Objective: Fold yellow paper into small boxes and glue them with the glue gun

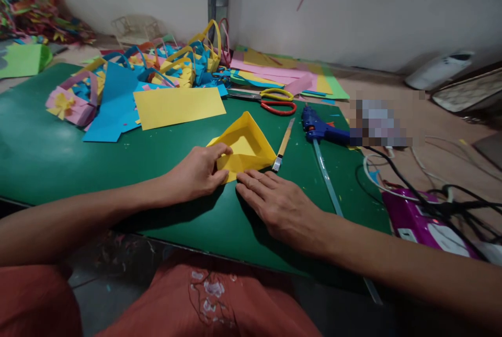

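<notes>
A small yellow folded-paper box, its top uncovered, rests on the green table at the middle. My left hand is closed on its left corner, thumb outside and index finger over the rim. The fingers of my right hand are stretched out and lie against the lower front wall of the box. Just right of the box lies a utility knife with a yellowish handle. Part of the box's front left side is covered by my fingers.
Behind the box are a yellow paper sheet, blue paper, scissors and a heap of small paper baskets. On the right, a blue glue gun has a long glue stick. Cables trail near a magenta box.
</notes>
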`<state>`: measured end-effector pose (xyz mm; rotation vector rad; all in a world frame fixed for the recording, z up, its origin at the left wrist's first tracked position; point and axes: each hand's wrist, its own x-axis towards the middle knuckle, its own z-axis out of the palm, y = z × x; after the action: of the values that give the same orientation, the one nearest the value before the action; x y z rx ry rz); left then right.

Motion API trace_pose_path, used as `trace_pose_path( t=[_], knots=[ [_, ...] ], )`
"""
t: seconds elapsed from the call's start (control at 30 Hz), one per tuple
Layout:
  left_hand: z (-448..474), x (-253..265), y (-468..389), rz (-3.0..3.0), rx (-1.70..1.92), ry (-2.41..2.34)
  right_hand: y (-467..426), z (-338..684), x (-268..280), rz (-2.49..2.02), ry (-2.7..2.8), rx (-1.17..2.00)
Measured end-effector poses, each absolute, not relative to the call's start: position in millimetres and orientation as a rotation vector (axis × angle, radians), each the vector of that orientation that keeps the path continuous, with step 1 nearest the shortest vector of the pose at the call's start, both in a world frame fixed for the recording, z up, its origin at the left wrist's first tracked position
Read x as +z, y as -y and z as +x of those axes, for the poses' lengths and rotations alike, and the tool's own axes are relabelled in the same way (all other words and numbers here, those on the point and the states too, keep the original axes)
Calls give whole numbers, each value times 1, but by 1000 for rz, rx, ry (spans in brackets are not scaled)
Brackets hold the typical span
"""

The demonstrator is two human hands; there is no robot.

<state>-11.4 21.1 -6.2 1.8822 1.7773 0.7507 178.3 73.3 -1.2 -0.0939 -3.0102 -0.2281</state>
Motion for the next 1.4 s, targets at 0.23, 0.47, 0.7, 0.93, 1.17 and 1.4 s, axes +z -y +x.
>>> trace_pose_path(
  t=[0.23, 0.47, 0.7, 0.93, 1.17, 1.4],
  knots=[
    [-21, -8, -8, 2183, 811, -1821, -71, 173, 2, -129, 3070, -190],
    [-33, -11, 0, 2681, 687, -1758, -69, 162, 3, -238, 3105, -161],
    [-32, -15, 3, 2723, 312, -1607, -67, 158, 4, -206, 3125, -276],
    [-41, -20, 0, 2495, 622, -1443, -70, 140, 11, -126, 3167, -460],
    [-42, -19, -4, 2357, 730, -1411, -73, 134, 13, -53, 3207, -541],
    [-39, -18, -7, 2251, 717, -1462, -77, 138, 11, -128, 3156, -444]
  ],
)
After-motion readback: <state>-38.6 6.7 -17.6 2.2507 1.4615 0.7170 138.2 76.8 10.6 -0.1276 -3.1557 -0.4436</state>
